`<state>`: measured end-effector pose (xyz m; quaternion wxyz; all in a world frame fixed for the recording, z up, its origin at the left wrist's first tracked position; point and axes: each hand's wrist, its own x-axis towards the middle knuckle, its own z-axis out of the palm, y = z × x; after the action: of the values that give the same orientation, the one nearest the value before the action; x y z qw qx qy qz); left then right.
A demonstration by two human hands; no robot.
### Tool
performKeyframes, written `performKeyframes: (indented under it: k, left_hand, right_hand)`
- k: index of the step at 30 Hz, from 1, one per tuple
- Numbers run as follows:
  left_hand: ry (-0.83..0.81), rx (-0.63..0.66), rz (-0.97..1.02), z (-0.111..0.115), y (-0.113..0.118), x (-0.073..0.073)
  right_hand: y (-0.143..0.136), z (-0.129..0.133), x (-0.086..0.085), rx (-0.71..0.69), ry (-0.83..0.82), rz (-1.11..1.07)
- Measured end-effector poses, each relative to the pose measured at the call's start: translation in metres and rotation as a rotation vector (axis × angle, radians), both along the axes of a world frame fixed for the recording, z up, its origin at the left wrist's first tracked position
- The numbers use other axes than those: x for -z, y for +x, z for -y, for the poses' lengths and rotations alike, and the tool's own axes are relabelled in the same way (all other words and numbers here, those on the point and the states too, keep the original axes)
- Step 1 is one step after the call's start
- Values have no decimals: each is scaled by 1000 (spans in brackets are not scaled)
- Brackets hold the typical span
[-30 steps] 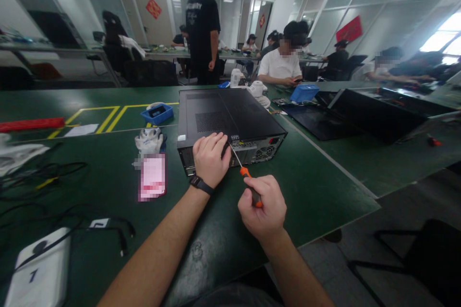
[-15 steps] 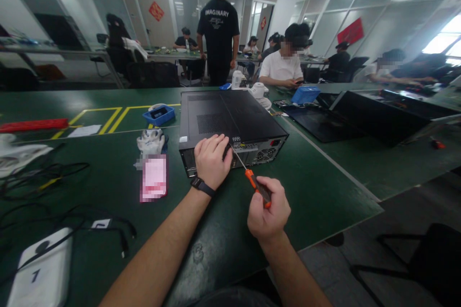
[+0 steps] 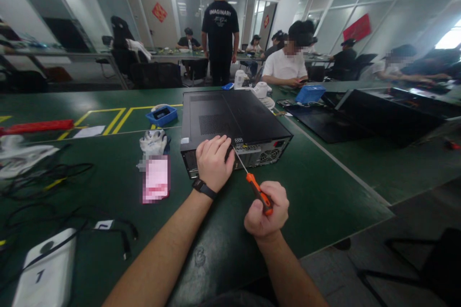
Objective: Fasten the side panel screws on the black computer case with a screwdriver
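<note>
A black desktop computer case (image 3: 248, 110) lies on its side on the green table, its rear panel facing me. My left hand (image 3: 216, 160) is closed over the near rear edge of the case, fingers together on top and thumb against the back. A dark part shows between thumb and forefinger, too shadowed to name. My right hand (image 3: 268, 211) is wrapped round the orange and black handle of a screwdriver (image 3: 257, 192). Its thin shaft slants up and left to the rear panel beside my left thumb. The tip's contact point is too small to make out.
Left of the case are a blue tray (image 3: 162, 115), gloves (image 3: 154, 143) and a pink-and-white item (image 3: 156, 180), blurred. Black cables (image 3: 72, 216) and a white device marked 1 (image 3: 45, 273) lie nearer left. An opened black casing (image 3: 389, 115) stands right. Across the table sits a person (image 3: 288, 60).
The view has shifted slightly, moving the scene a little to the right. My right hand has turned a little on the handle, and more of the handle shows. My left hand keeps its place.
</note>
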<state>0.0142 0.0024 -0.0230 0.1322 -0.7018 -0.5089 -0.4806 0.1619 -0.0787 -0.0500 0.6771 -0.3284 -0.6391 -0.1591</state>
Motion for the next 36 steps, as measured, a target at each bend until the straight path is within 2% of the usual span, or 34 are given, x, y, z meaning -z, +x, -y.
performKeyframes:
  k: [8,15,21,25,31,36]
  left_hand:
    - [-3,-2,12,0,1,0]
    - [0,5,25,0,1,0]
    - [1,3,16,0,1,1]
    - [16,-2,9,0,1,1]
    - [37,-19,-5,-1,2,3]
    - [41,-23,-13,-1,2,3]
  right_hand:
    - [5,-2,29,19,-1,-2]
    - [5,5,24,6,-13,27]
    - [6,4,31,30,-19,13]
    - [5,4,28,-5,-26,16]
    - [4,5,28,32,-23,7]
    - [5,5,28,-15,-29,14]
